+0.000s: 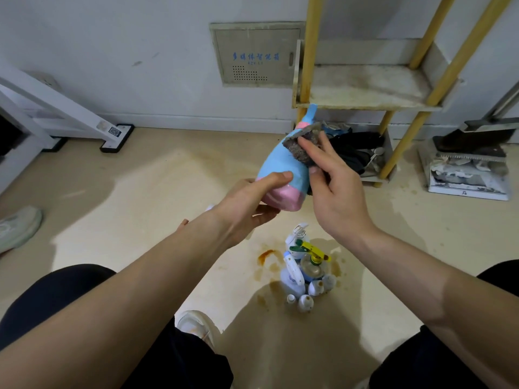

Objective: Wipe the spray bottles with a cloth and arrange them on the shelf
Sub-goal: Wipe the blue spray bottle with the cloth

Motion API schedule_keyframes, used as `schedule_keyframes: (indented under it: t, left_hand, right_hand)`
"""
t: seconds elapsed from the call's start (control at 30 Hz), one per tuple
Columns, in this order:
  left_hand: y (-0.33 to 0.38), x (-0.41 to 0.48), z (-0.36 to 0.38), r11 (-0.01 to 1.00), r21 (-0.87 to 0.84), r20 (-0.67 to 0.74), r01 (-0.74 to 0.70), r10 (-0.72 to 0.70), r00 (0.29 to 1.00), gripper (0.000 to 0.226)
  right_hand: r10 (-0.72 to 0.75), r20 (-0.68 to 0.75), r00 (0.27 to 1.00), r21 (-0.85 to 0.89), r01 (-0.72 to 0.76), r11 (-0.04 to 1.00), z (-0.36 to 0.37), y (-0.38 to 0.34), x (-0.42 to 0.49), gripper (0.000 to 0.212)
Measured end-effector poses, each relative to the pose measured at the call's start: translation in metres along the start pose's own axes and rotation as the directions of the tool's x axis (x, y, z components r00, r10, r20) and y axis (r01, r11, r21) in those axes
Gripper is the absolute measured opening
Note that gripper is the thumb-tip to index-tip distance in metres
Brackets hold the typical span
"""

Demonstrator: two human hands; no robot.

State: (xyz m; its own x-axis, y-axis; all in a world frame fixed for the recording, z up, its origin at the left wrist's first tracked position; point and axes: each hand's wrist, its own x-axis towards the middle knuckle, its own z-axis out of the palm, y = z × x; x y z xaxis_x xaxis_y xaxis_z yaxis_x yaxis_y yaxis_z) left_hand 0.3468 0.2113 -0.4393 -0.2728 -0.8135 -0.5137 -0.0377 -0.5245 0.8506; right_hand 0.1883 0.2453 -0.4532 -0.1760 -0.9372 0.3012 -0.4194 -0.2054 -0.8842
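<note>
The smooth beige floor [140, 214] is glossy and blotched with brown and orange stains. At the upper right, against the wall, stands the shelf [365, 88]: round yellow posts carrying a flat, pale, grimy tray. Both bare forearms reach forward from the bottom corners. The left hand [247, 203] is turned palm-up under the spray bottle [280, 164], a rounded, tapering plastic body, matte light blue above a glossy pink base, held in the air in front of the shelf and tilted with its blue nozzle toward the shelf's front left post. The left fingers [266, 213] curl beneath the pink base while the thumb lies across the top where blue meets pink. The right hand [337, 186] comes from the right, back upward, and pinches the cloth [300, 155], a coarse, grey, speckled pad, between forefinger on top and thumb below, pressing it against the bottle's upper shoulder just below the neck. Its other fingers are hidden behind it. On the floor below the hands stands a tight cluster of small bottles [306, 273], white and clear, one with a yellow-and-green trigger.
</note>
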Motion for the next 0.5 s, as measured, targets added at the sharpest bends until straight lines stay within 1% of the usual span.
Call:
schedule_keyframes:
  t: [0.1, 0.17, 0.27, 0.33, 0.43, 0.5]
  left_hand:
    - [-0.003, -0.001, 0.002, 0.999, 0.042, 0.044, -0.029, 0.027, 0.999, 0.059]
    - [-0.003, -0.001, 0.0, 0.998, 0.037, 0.033, -0.048, 0.047, 0.998, 0.069]
    - [-0.002, -0.001, -0.007, 0.997, 0.031, -0.007, -0.07, 0.07, 0.997, 0.083]
    - [-0.002, 0.0, -0.011, 0.996, 0.033, -0.019, -0.083, 0.084, 0.996, 0.086]
    - [-0.001, -0.001, -0.013, 0.989, 0.112, -0.006, -0.101, 0.103, 0.995, 0.086]
    - [-0.001, -0.001, -0.012, 0.985, 0.126, 0.019, -0.115, 0.114, 0.993, 0.084]
  right_hand:
    - [0.08, 0.025, 0.996, 0.066, -0.082, 0.994, 0.004, -0.002, -0.005, 0.051]
    - [0.119, 0.059, 0.991, 0.127, -0.125, 0.984, 0.005, -0.004, -0.009, 0.05]
    - [0.111, 0.111, 0.988, 0.115, -0.123, 0.986, 0.005, -0.006, -0.018, 0.048]
    - [0.087, 0.119, 0.989, 0.091, -0.099, 0.991, 0.005, -0.007, -0.024, 0.048]
    - [0.064, 0.097, 0.993, 0.075, -0.072, 0.995, 0.003, -0.011, -0.026, 0.048]
    - [0.08, 0.084, 0.993, 0.068, -0.086, 0.994, 0.0, -0.011, -0.02, 0.048]
